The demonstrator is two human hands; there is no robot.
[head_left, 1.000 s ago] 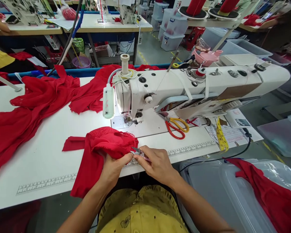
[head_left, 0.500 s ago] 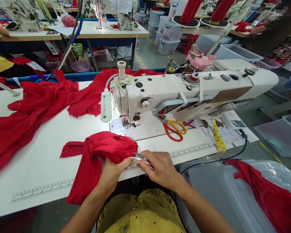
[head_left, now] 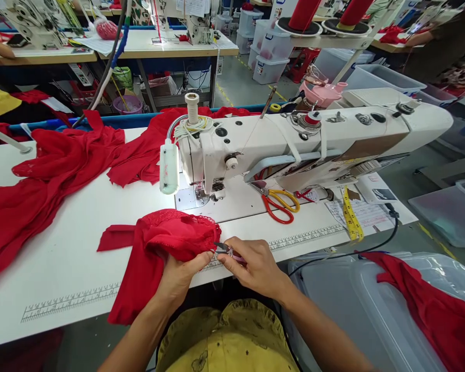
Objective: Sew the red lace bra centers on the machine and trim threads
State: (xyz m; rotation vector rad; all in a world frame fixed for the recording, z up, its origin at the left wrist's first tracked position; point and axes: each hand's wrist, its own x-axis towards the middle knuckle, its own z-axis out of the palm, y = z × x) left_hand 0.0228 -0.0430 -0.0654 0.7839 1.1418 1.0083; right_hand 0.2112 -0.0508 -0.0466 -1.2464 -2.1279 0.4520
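My left hand [head_left: 182, 276] pinches the edge of a red lace-trimmed garment [head_left: 151, 258], which lies bunched on the white table near its front edge. Closed around a small pair of thread snips [head_left: 225, 249] is my right hand [head_left: 256, 268]. The blades point left and touch or nearly touch the garment's lace edge, close to my left fingertips. Behind the garment stands a white sewing machine [head_left: 263, 150], with its needle area just beyond the cloth. Scissors with red and yellow handles [head_left: 281, 204] rest on the machine bed, to the right.
More red garments [head_left: 62, 175] spread over the table's left side. A yellow tape measure [head_left: 352, 214] and papers [head_left: 374, 214] lie at the right end. Lidded plastic bins [head_left: 356, 305] stand at my right, with red cloth [head_left: 422, 294] on top. Other people work nearby.
The snips have turned slightly and their blades look darker now. Both hands and the garment stay almost in place; the view has shifted a little.
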